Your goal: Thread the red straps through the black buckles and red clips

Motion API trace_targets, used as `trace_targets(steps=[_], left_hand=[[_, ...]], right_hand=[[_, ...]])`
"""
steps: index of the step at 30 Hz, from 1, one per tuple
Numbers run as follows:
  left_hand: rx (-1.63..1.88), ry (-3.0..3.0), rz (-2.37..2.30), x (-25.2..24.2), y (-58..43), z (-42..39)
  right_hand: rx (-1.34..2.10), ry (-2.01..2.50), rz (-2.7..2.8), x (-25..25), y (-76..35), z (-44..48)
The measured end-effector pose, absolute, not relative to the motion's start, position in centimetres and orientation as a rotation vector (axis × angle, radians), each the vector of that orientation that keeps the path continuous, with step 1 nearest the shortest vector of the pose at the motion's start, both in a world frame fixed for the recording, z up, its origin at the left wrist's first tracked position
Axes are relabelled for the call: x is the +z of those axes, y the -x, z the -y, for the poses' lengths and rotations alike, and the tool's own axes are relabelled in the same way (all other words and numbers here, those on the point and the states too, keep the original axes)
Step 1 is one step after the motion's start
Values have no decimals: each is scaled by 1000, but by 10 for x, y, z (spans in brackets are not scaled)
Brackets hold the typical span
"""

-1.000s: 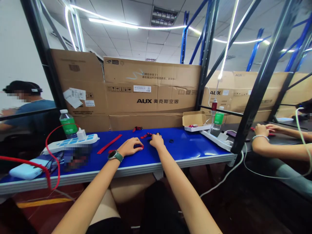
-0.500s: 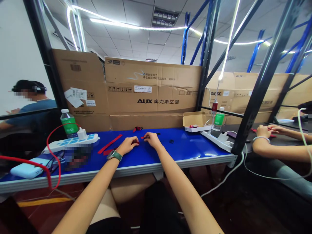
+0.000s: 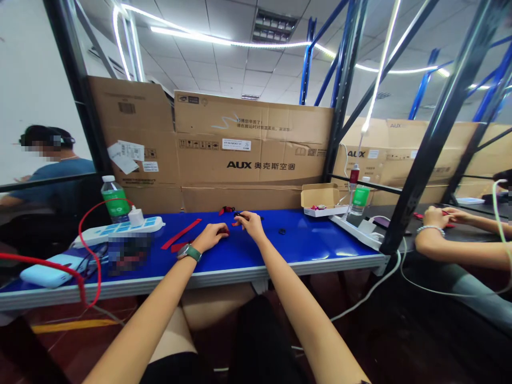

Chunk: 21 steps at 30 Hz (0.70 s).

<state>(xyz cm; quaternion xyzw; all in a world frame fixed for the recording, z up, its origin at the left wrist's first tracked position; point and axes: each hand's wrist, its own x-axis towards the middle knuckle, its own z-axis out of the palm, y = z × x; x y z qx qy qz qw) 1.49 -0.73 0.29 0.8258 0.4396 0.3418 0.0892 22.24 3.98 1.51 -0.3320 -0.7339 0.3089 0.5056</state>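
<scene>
My left hand (image 3: 210, 238), with a watch at the wrist, rests low over the blue tabletop. Its fingers are curled closed around a red strap (image 3: 228, 232), of which only a bit shows at the fingertips. To its right, my right hand (image 3: 250, 222) pinches a small dark piece (image 3: 239, 214); its exact kind is too small to tell. A bit of red webbing (image 3: 234, 224) shows just below those fingertips. Beside my left wrist lie a long red strip (image 3: 182, 234) and a shorter red strip (image 3: 178, 247), partly covered by the hand.
A red and black strap piece (image 3: 227, 209) lies at the back, a small black buckle-like part (image 3: 282, 231) to the right. An open carton (image 3: 320, 209) holds small items. Power strips (image 3: 120, 230), a bottle (image 3: 114, 200) and a power bank (image 3: 52, 272) stand around. A co-worker's hands (image 3: 436, 217) are at right.
My right hand has lifted slightly away from the tabletop, and a dark piece now shows at its fingertips. The left hand stays almost in place.
</scene>
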Motion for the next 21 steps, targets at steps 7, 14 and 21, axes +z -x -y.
trace_targets(steps=[7, 14, 21], left_hand=[[1027, -2448, -1303, 4, -14, 8], [1028, -2436, -1292, 4, -14, 7], [1029, -2431, -1329, 6, -15, 10]], right_hand=[[1073, 666, 1680, 9, -213, -44], [997, 689, 1647, 11, -216, -42], [721, 757, 1675, 14, -223, -38]])
